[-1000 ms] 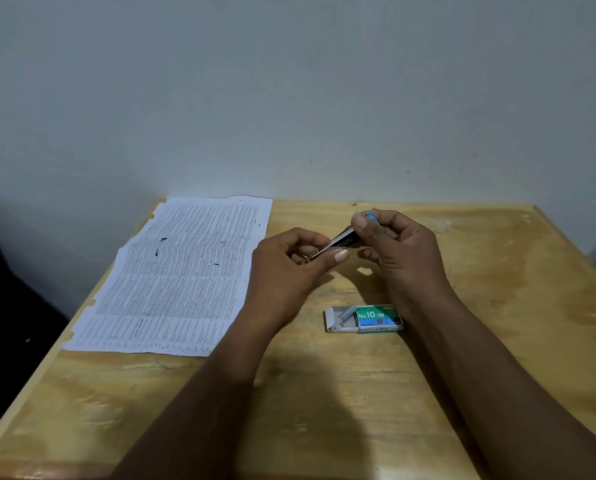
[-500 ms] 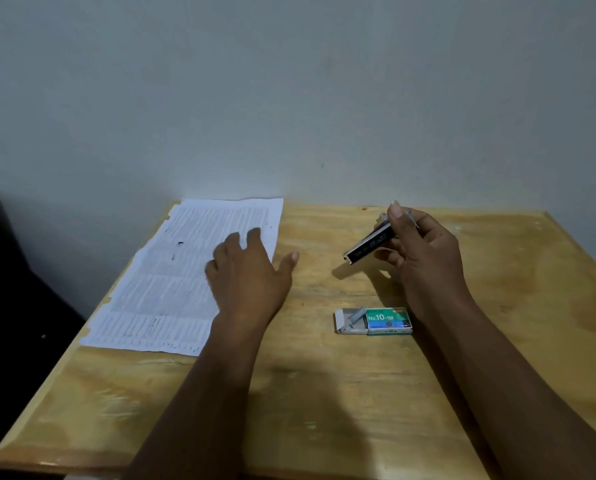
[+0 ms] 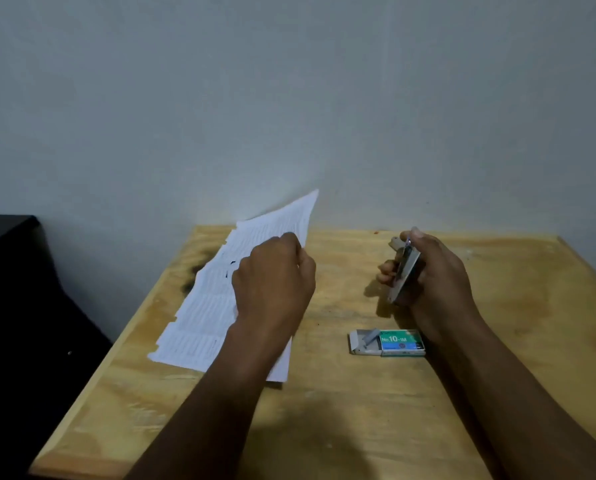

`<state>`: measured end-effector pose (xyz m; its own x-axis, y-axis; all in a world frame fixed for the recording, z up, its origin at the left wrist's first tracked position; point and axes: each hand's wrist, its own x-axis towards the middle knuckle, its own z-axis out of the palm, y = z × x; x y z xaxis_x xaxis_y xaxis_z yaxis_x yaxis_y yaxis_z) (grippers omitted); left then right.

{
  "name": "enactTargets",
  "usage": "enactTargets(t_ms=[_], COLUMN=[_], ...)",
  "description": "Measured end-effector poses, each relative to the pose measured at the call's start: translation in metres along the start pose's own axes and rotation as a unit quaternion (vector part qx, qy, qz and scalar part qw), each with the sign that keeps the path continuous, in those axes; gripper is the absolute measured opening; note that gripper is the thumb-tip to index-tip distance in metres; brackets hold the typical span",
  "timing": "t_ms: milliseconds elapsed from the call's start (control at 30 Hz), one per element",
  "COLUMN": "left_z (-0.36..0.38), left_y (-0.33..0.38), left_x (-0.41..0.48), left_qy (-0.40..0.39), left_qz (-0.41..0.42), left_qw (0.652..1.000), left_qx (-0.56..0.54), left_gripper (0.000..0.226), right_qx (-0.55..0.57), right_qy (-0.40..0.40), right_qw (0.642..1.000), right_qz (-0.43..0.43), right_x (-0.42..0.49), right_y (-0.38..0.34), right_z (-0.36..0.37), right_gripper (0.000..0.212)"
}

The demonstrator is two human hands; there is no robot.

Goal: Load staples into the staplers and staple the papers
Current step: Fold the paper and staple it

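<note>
A stack of printed papers (image 3: 206, 306) lies on the left half of the wooden table (image 3: 341, 410). My left hand (image 3: 276, 282) grips the stack's right edge and lifts its far right corner off the table. My right hand (image 3: 435, 275) holds a small metal stapler (image 3: 405, 275) upright above the table, to the right of the papers. An open green and blue staple box (image 3: 388, 342) with grey staple strips showing lies on the table just below my right hand.
A plain grey wall (image 3: 289, 98) stands right behind the table's far edge. A dark piece of furniture (image 3: 19, 306) fills the space left of the table. Burn-like dark marks (image 3: 192, 275) sit near the table's left edge.
My left hand left the stapler, moved left onto the papers and took hold of them, raising their far corner. My right hand turned the stapler more upright.
</note>
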<state>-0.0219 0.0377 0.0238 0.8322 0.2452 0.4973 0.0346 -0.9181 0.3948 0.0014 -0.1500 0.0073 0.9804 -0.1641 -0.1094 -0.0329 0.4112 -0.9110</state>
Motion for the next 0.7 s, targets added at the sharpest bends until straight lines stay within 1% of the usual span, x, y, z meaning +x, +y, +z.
enactTargets(t_ms=[67, 133, 233, 300, 367, 433, 500, 567, 600, 667, 700], left_z=[-0.026, -0.052, -0.079, -0.085, -0.082, -0.068, -0.049, -0.027, -0.016, 0.004, 0.012], left_y=[0.007, 0.013, 0.014, 0.006, -0.006, -0.021, -0.037, -0.053, -0.059, -0.075, -0.084], left_x=[0.009, 0.020, 0.035, 0.042, 0.051, 0.059, 0.065, 0.064, 0.061, 0.052, 0.048], left_qy=[0.062, 0.092, 0.089, 0.067, 0.038, 0.000, -0.053, -0.098, -0.110, -0.110, -0.095], left_qz=[0.015, 0.038, 0.056, 0.040, -0.006, -0.074, -0.129, -0.186, -0.215, -0.268, -0.291], left_qw=[0.992, 0.973, 0.930, 0.896, 0.864, 0.834, 0.791, 0.744, 0.724, 0.698, 0.697], left_qx=[-0.109, -0.207, -0.353, -0.437, -0.501, -0.547, -0.596, -0.634, -0.646, -0.655, -0.649], left_gripper=[0.014, 0.013, 0.013, 0.013, 0.013, 0.014, 0.013, 0.013, 0.015, 0.029, 0.034], right_qx=[0.033, 0.010, -0.055, -0.064, -0.056, -0.068, -0.080, -0.111, -0.142, -0.194, -0.222], right_qy=[-0.013, -0.045, -0.066, -0.079, -0.112, -0.134, -0.138, -0.116, -0.103, -0.106, -0.117], right_qw=[0.999, 0.998, 0.996, 0.994, 0.990, 0.985, 0.983, 0.983, 0.980, 0.971, 0.965], right_qz=[0.025, 0.046, 0.035, 0.042, 0.066, 0.085, 0.091, 0.095, 0.094, 0.086, 0.079], right_x=[0.001, 0.003, 0.009, 0.014, 0.021, 0.027, 0.031, 0.033, 0.032, 0.030, 0.029], right_y=[-0.002, -0.001, -0.003, -0.008, -0.013, -0.016, -0.015, -0.007, -0.003, 0.001, 0.001], right_z=[0.000, 0.000, 0.005, 0.011, 0.020, 0.029, 0.035, 0.036, 0.034, 0.028, 0.026], right_gripper=[0.016, 0.009, 0.019, 0.028, 0.037, 0.040, 0.041, 0.044, 0.044, 0.037, 0.032])
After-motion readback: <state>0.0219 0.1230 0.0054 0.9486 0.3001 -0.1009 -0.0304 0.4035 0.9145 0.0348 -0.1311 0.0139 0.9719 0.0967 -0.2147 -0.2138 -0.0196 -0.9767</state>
